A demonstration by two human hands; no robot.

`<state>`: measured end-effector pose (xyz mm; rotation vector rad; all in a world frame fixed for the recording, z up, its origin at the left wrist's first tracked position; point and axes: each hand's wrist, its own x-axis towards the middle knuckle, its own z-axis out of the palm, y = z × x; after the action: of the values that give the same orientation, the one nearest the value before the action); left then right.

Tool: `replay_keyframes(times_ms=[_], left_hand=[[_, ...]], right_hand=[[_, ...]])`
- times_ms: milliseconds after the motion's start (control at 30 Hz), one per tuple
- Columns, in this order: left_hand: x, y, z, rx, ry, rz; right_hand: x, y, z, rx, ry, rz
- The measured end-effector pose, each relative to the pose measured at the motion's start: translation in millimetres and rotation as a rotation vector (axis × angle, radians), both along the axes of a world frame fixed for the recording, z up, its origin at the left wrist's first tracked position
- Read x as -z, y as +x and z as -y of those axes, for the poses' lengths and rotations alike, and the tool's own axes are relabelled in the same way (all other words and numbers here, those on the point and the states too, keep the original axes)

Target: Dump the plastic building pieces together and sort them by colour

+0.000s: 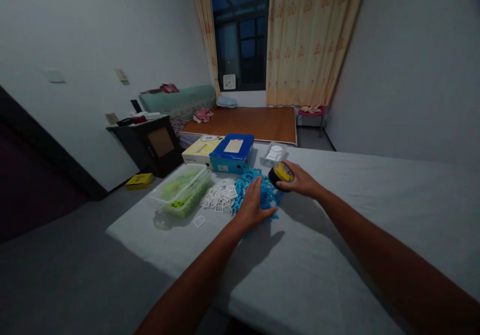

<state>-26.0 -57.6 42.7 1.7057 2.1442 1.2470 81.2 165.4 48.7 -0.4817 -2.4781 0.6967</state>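
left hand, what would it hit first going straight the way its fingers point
The left hand lies flat on the blue pieces, so it would push into more of that pile first. Beyond, probably the small white box, though depth is unclear. The right hand holds the round tin just aside.

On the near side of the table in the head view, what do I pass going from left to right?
Clear tub of green pieces → pile of white pieces → left hand, flat on the blue pieces → yellow-lidded black tin → right hand, which grips that tin.
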Motion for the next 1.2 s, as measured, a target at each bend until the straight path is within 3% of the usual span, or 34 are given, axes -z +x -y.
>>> replay_keyframes(times_ms=[100,200,300,467,633,767,867,967,1067,1200], left_hand=[[-6.6,-4.6,23.1,0.018,0.031,-0.031],[-10.9,-6.5,51.7,-0.006,0.034,-0.041],[-11.2,-11.1,81.9,-0.051,0.028,-0.041],[-5.2,-29.2,135.6,-0.215,0.009,-0.075],[-0.3,-42.6,179.1,-0.38,0.027,-0.131],[-10.5,-54.0,197.0,-0.498,0.075,-0.229],[-18.1,-78.4,207.4,-0.637,0.126,-0.298],[-11.4,-112.8,219.2,-0.782,0.081,-0.292],[7.7,-139.2,225.4,-0.826,0.001,-0.116],[26.7,-150.7,216.7,-0.815,0.016,-0.024]], right_hand=[[-2.4,-13.1,-64.9,0.282,0.053,0.178],[10.1,-28.3,-113.4,0.467,0.117,0.329],[28.2,-49.8,-137.2,0.525,0.152,0.371],[41.2,-91.8,-148.9,0.489,0.108,0.411],[39.5,-124.1,-149.0,0.415,0.114,0.395],[39.5,-141.7,-142.2,0.368,0.128,0.386],[37.4,-144.9,-135.9,0.373,0.132,0.398],[27.8,-137.5,-125.8,0.42,0.172,0.264],[8.1,-126.3,-102.4,0.388,0.282,0.044],[-22.4,-121.1,-34.4,0.131,0.397,-0.146]])
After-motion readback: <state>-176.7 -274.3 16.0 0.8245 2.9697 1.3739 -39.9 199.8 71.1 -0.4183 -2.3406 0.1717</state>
